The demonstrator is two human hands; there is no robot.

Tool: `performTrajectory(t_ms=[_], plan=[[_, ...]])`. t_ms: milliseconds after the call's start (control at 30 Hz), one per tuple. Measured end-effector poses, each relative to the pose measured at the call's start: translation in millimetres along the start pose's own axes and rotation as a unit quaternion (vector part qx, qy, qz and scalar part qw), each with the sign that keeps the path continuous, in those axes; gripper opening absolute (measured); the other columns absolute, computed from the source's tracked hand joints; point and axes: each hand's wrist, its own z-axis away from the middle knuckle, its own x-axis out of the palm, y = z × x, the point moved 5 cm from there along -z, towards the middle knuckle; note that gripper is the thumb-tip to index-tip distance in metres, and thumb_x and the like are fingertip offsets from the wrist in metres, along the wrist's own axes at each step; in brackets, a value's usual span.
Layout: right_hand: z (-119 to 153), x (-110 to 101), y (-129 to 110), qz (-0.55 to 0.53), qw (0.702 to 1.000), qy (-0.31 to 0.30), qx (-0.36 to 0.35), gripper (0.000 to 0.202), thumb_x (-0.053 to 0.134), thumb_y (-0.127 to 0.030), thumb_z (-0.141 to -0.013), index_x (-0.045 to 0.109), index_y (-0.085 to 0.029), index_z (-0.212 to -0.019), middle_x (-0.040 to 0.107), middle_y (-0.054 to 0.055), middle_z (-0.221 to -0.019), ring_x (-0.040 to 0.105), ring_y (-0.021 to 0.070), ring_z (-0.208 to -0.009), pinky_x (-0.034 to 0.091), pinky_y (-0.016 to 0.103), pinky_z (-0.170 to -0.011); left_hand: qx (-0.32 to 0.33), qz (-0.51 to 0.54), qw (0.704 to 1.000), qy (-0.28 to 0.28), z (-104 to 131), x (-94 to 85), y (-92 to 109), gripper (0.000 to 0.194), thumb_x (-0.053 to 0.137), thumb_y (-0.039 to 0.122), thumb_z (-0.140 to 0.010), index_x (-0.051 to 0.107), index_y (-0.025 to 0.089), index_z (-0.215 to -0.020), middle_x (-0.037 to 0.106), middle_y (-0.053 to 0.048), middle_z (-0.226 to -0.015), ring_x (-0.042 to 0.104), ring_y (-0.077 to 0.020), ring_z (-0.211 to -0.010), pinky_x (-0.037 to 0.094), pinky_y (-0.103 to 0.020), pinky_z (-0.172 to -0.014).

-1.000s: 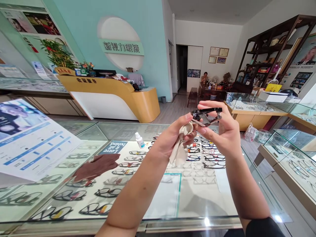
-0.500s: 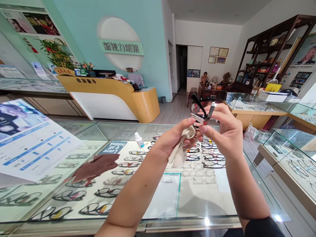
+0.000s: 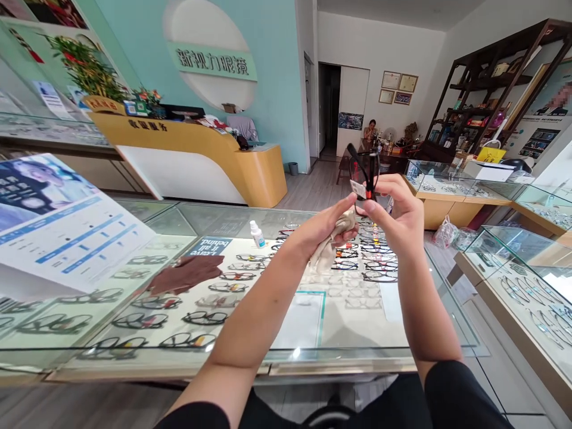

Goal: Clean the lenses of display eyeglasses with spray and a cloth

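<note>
Head view. The right hand (image 3: 397, 217) held a pair of glasses (image 3: 367, 173) above the far edge of the glass desk (image 3: 402, 333), its grip clamped on the frame near the bottom, where a small white tag (image 3: 358, 189) hung. The glasses stood nearly upright, one dark arm slanting up and to the left; the lenses were hard to make out against the room behind. The left hand (image 3: 324, 229) was just beside, its grip closed on a pale cloth (image 3: 328, 247) whose upper fold touched the lower rim of the glasses while the rest hung down free. Both hands were raised clear of the desk. On the glass to the left lay a small white bottle (image 3: 257, 233), well apart from the hands, and nearer the left edge a brown cloth (image 3: 185, 275). A leaflet (image 3: 62, 229) leaned at the left margin. Rows of frames (image 3: 179, 319) lay under the glass. Open floor (image 3: 313, 190) lay beyond the desk's far edge.
</note>
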Motion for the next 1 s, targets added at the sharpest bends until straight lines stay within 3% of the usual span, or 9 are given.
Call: performTrajectory(t_ms=[67, 133, 233, 300, 467, 667, 800, 1000], plan=[[5, 3, 12, 0.064, 0.998, -0.009, 0.005, 0.019, 0.073, -0.044, -0.097, 0.075, -0.027, -0.106, 0.077, 0.006, -0.113, 0.068, 0.0261, -0.11, 0.054, 0.047, -0.1, -0.013, -0.069, 0.995, 0.068, -4, -21.5, -8, 0.064, 0.066, 0.083, -0.082, 0.061, 0.02, -0.093, 0.047, 0.005, -0.056, 0.034, -0.0088, -0.045, 0.024, -0.024, -0.047], [19, 9, 27, 0.123, 0.991, -0.044, 0.013, 0.018, 0.074, -0.041, -0.097, 0.075, -0.025, -0.105, 0.078, 0.007, -0.112, 0.067, 0.0273, -0.106, 0.052, 0.047, -0.098, -0.028, -0.141, 0.974, 0.174, -3, -51.8, -22, 0.059, 0.059, 0.077, -0.091, 0.064, 0.019, -0.098, 0.046, 0.005, -0.056, 0.037, -0.0111, -0.047, 0.029, -0.026, -0.052], [53, 21, 51, 0.203, 0.969, -0.132, 0.055, 0.018, 0.074, -0.037, -0.096, 0.076, -0.023, -0.106, 0.078, 0.009, -0.112, 0.065, 0.0292, -0.104, 0.048, 0.047, -0.096, -0.016, -0.29, 0.888, 0.357, 13, -97.2, -45, 0.039, 0.06, 0.058, -0.096, 0.066, 0.02, -0.091, 0.057, 0.0, -0.065, 0.053, -0.0165, -0.061, 0.038, -0.028, -0.061], [79, 29, 63, 0.236, 0.948, -0.192, 0.087, 0.019, 0.075, -0.035, -0.096, 0.077, -0.021, -0.108, 0.078, 0.011, -0.115, 0.064, 0.0305, -0.108, 0.046, 0.046, -0.095, -0.007, -0.391, 0.833, 0.391, 24, -113.4, -62, 0.03, 0.064, 0.051, -0.093, 0.067, 0.021, -0.091, 0.066, -0.002, -0.074, 0.062, -0.0208, -0.073, 0.041, -0.029, -0.067], [124, 54, 68, 0.278, 0.89, -0.342, 0.119, 0.024, 0.073, -0.036, -0.097, 0.076, -0.02, -0.114, 0.074, 0.012, -0.117, 0.059, 0.0314, -0.108, 0.041, 0.044, -0.092, -0.033, -0.467, 0.801, 0.375, 35, -125.8, -91, 0.022, 0.063, 0.044, -0.091, 0.07, 0.023, -0.09, 0.073, -0.005, -0.077, 0.065, -0.026, -0.076, 0.038, -0.032, -0.067], [144, 77, 65, 0.322, 0.82, -0.462, 0.105, 0.022, 0.073, -0.036, -0.098, 0.077, -0.018, -0.111, 0.072, 0.013, -0.115, 0.055, 0.0315, -0.11, 0.036, 0.043, -0.09, -0.026, -0.59, 0.753, 0.289, 28, -102.3, -93, 0.025, 0.056, 0.04, -0.095, 0.075, 0.024, -0.1, 0.077, -0.007, -0.085, 0.07, -0.0299, -0.085, 0.037, -0.034, -0.069], [154, 83, 68, 0.349, 0.793, -0.486, 0.118, 0.022, 0.072, -0.034, -0.098, 0.077, -0.017, -0.111, 0.071, 0.013, -0.114, 0.055, 0.0313, -0.109, 0.034, 0.044, -0.089, -0.045, -0.62, 0.744, 0.245, 28, -87.8, -95, 0.027, 0.055, 0.04, -0.096, 0.076, 0.023, -0.103, 0.075, -0.006, -0.077, 0.07, -0.0296, -0.081, 0.04, -0.034, -0.07], [159, 87, 69, 0.345, 0.793, -0.485, 0.129, 0.02, 0.075, -0.032, -0.096, 0.077, -0.017, -0.108, 0.072, 0.015, -0.115, 0.056, 0.0326, -0.107, 0.036, 0.045, -0.088, -0.082, -0.662, 0.724, 0.177, 28, -81.9, -98, 0.031, 0.052, 0.04, -0.095, 0.078, 0.022, -0.096, 0.078, -0.01, -0.085, 0.072, -0.0329, -0.089, 0.041, -0.036, -0.068]])
